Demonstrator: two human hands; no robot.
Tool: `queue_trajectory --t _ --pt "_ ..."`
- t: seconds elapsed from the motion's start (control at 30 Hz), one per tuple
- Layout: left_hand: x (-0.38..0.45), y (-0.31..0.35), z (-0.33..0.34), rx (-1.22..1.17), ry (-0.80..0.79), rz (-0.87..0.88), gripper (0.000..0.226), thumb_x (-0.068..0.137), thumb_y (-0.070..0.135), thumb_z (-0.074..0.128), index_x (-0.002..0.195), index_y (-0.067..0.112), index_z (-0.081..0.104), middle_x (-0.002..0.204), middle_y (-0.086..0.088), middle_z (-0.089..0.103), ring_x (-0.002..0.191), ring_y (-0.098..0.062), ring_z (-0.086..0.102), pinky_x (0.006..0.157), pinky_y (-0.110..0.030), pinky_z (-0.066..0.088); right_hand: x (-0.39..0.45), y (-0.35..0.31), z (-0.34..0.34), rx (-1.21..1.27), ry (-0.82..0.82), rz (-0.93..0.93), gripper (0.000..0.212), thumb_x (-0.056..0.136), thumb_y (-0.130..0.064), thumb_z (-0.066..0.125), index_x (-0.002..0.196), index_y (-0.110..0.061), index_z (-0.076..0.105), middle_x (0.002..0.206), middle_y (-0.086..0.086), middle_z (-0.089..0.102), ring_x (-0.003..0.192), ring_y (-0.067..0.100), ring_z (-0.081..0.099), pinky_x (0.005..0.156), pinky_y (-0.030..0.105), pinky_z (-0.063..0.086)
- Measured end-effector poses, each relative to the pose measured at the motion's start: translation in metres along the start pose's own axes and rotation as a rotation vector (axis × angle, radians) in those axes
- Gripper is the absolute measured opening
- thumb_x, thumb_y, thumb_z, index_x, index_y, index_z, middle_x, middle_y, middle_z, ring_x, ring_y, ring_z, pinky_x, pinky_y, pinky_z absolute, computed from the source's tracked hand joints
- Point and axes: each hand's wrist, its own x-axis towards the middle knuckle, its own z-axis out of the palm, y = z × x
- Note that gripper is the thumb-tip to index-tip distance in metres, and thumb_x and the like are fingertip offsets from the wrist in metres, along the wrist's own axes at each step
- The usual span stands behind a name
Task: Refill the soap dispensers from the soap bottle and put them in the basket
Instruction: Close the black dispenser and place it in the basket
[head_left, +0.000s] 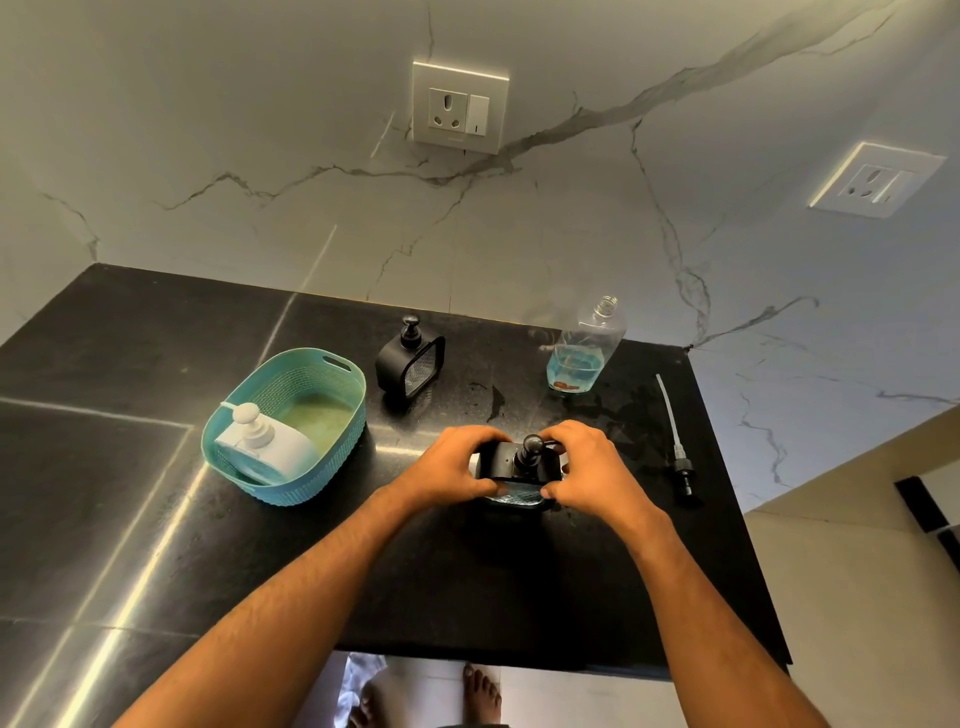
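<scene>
A black soap dispenser (511, 460) with a black pump on top stands at the middle of the black counter (130, 338). My left hand (452, 465) grips its left side and my right hand (587, 467) grips its right side, fingers curled round the body. Blue liquid shows at its clear front. A second black dispenser (408, 364) stands behind, untouched. A white dispenser (262, 441) lies in the teal basket (332, 384) at the left. The clear soap bottle (584, 348), uncapped, holds a little blue soap at the back right.
The bottle's pump with its long tube (675, 436) lies on the counter at the right. Wet smears mark the counter near the bottle. A marble wall with two sockets (460, 106) rises behind. The counter's front edge is near my feet.
</scene>
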Motion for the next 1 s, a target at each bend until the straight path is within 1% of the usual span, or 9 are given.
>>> queue_trajectory --t 0.13,0.3,0.4,0.5,0.57,0.67,0.73,0.87,1.0 --pt "-0.001 0.003 -0.006 0.037 0.019 -0.007 0.063 0.069 0.029 0.092 0.126 0.020 0.066 0.117 0.007 0.068 0.104 -0.002 0.060 0.095 -0.022 0.051 0.001 0.002 0.001 0.071 0.003 0.036 0.063 0.059 -0.019 0.092 0.118 -0.022 0.072 0.106 -0.006 0.070 0.097 0.010 0.065 0.084 0.033 0.059" --pt "-0.007 0.009 -0.016 0.045 0.085 -0.010 0.058 0.065 0.019 0.092 0.119 0.014 0.071 0.110 -0.002 0.073 0.099 -0.013 0.067 0.090 -0.036 0.056 0.002 -0.001 0.002 0.087 0.073 0.014 0.048 0.047 -0.027 0.088 0.094 -0.029 0.080 0.078 -0.010 0.074 0.075 0.004 0.069 0.068 0.026 0.057" --pt "-0.012 0.015 -0.034 0.070 0.141 0.004 0.058 0.066 0.019 0.092 0.119 0.011 0.072 0.109 -0.004 0.073 0.099 -0.015 0.067 0.090 -0.038 0.055 0.003 -0.011 0.001 0.148 0.129 -0.039 0.057 0.049 -0.018 0.093 0.103 -0.030 0.079 0.084 -0.015 0.075 0.075 0.000 0.070 0.075 0.030 0.061" --pt "-0.014 0.022 -0.061 0.082 0.163 0.031 0.056 0.068 0.017 0.091 0.121 0.012 0.071 0.111 -0.004 0.073 0.100 -0.014 0.067 0.092 -0.037 0.055 0.005 -0.030 -0.009 0.171 0.162 -0.100 0.066 0.054 -0.013 0.096 0.115 -0.028 0.076 0.096 -0.010 0.075 0.081 0.005 0.071 0.081 0.033 0.062" --pt "-0.018 0.026 -0.082 0.100 0.174 0.041 0.056 0.069 0.016 0.091 0.121 0.012 0.071 0.110 -0.004 0.074 0.100 -0.015 0.067 0.092 -0.038 0.056 0.009 -0.046 -0.017 0.166 0.184 -0.168 0.065 0.055 -0.011 0.096 0.116 -0.024 0.076 0.096 -0.006 0.076 0.081 0.007 0.070 0.079 0.026 0.059" --pt "-0.027 0.031 -0.116 0.085 0.187 0.038 0.055 0.070 0.012 0.091 0.122 0.010 0.071 0.111 -0.006 0.073 0.102 -0.017 0.068 0.094 -0.036 0.057 0.016 -0.076 -0.032 0.139 0.218 -0.298 0.060 0.057 -0.008 0.096 0.112 -0.020 0.077 0.090 -0.004 0.077 0.076 0.003 0.066 0.070 0.005 0.048" --pt "-0.035 0.034 -0.142 0.073 0.192 0.023 0.055 0.072 0.010 0.090 0.123 0.011 0.070 0.113 -0.005 0.072 0.102 -0.015 0.068 0.095 -0.030 0.058 0.022 -0.097 -0.039 0.121 0.243 -0.374 0.051 0.058 -0.011 0.095 0.105 -0.021 0.079 0.083 -0.006 0.076 0.070 0.002 0.066 0.067 0.010 0.052" --pt "-0.053 0.035 -0.193 0.051 0.213 0.014 0.058 0.069 0.008 0.092 0.123 0.010 0.071 0.109 -0.003 0.073 0.098 -0.012 0.070 0.090 -0.023 0.058 0.041 -0.138 -0.044 0.121 0.293 -0.474 0.041 0.061 -0.020 0.093 0.100 -0.023 0.080 0.076 -0.006 0.075 0.066 0.010 0.069 0.063 0.036 0.060" --pt "-0.070 0.026 -0.239 0.017 0.221 -0.033 0.062 0.068 -0.002 0.089 0.126 0.005 0.069 0.111 -0.005 0.074 0.100 -0.014 0.071 0.091 -0.019 0.057 0.058 -0.181 -0.045 0.129 0.338 -0.526 0.042 0.059 -0.025 0.091 0.100 -0.021 0.081 0.070 0.000 0.074 0.062 0.015 0.067 0.060 0.037 0.058"
